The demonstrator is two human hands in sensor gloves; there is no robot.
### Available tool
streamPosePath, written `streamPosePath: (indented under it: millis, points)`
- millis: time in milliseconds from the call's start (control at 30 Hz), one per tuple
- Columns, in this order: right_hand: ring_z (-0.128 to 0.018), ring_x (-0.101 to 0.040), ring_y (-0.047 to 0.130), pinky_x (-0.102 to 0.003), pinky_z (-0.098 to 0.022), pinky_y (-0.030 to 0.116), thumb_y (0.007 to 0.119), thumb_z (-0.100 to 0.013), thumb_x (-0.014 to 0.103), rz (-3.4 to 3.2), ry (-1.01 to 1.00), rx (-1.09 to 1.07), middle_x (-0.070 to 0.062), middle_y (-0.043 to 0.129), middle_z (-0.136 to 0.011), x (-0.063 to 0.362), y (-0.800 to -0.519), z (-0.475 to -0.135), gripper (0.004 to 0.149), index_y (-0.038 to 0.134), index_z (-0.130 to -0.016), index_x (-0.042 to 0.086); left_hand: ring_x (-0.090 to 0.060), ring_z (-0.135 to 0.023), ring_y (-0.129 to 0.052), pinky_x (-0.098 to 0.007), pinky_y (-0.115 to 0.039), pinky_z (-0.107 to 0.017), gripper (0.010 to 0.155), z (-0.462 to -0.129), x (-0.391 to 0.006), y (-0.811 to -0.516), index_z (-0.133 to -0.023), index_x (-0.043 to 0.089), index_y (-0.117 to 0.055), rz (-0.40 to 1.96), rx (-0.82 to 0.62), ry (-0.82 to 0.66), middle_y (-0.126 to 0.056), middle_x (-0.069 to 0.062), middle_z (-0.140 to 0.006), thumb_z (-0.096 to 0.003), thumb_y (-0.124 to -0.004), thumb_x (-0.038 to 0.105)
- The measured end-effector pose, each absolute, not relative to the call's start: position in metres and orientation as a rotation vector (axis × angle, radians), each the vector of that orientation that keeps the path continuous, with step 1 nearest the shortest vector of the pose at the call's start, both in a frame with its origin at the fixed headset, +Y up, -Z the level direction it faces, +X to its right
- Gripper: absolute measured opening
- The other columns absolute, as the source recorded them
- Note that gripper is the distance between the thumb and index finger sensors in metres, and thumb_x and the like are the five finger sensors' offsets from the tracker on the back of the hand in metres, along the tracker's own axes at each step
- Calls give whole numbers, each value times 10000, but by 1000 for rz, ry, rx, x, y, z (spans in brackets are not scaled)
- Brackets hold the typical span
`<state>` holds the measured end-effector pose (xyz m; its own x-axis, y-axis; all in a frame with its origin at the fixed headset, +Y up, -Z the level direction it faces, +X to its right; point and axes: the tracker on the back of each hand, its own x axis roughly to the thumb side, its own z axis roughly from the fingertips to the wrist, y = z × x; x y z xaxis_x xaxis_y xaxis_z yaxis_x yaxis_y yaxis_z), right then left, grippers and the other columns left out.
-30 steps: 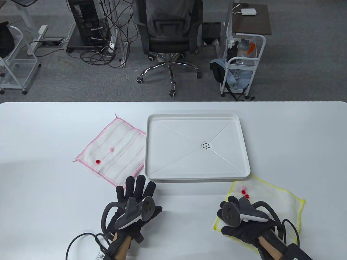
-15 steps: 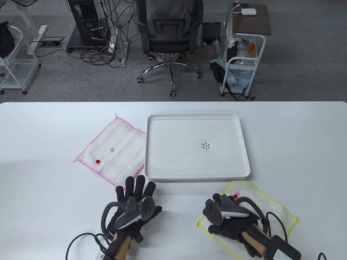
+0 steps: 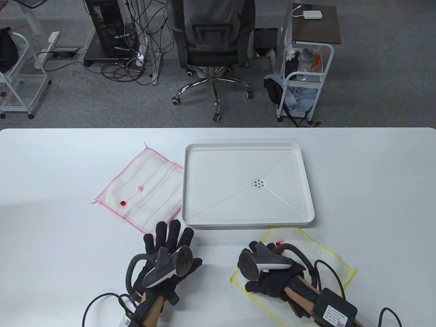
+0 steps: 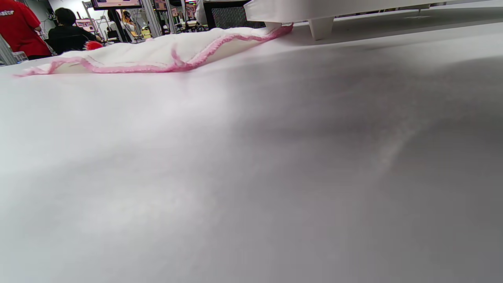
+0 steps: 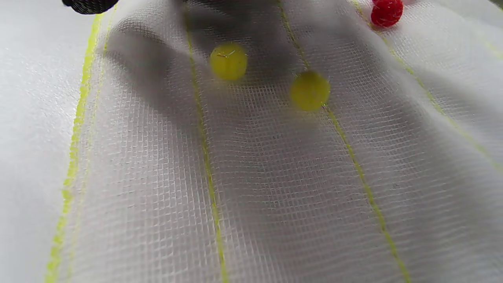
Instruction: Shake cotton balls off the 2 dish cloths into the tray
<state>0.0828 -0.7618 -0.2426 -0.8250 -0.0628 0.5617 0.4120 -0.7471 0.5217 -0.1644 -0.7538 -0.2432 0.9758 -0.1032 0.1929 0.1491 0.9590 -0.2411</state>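
yellow-edged cloth (image 5: 275,177): open-weave gauze | tray (image 3: 306,218): smooth white plastic | table (image 3: 51,238): matt

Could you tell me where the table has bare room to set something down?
The table is bare left of the pink cloth and right of the tray. It is crowded along the near edge, where both hands and the yellow cloth lie.

Bright, even overhead light with soft shadows; the left wrist view's white surface (image 4: 251,177) is blurred across the lower frame.
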Motion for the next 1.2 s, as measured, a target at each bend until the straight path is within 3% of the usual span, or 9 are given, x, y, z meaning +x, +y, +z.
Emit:
streamPosePath:
  millis: [533, 1200]
  points:
    - [-1021, -202, -45, -532, -769, 139, 567, -510, 573, -2540, -940, -891, 110, 68, -1149, 26, -762, -243, 682, 234, -1066, 359, -379, -1063, 39, -652, -202, -781, 807, -245, -166, -756, -1061, 450, 37, -136, -275, -177, 100, -23, -1166, -456, -373, 793]
    - [-993, -199, -110, -524, -766, 105, 562, -509, 578, -2522, -938, -950, 106, -22, -1128, -11, -764, -247, 696, 177, -1056, 386, -383, -1065, 37, -657, -201, -781, 825, -245, -175, -752, -1064, 447, 36, -95, -241, -162, 106, -24, -1165, -444, -376, 803]
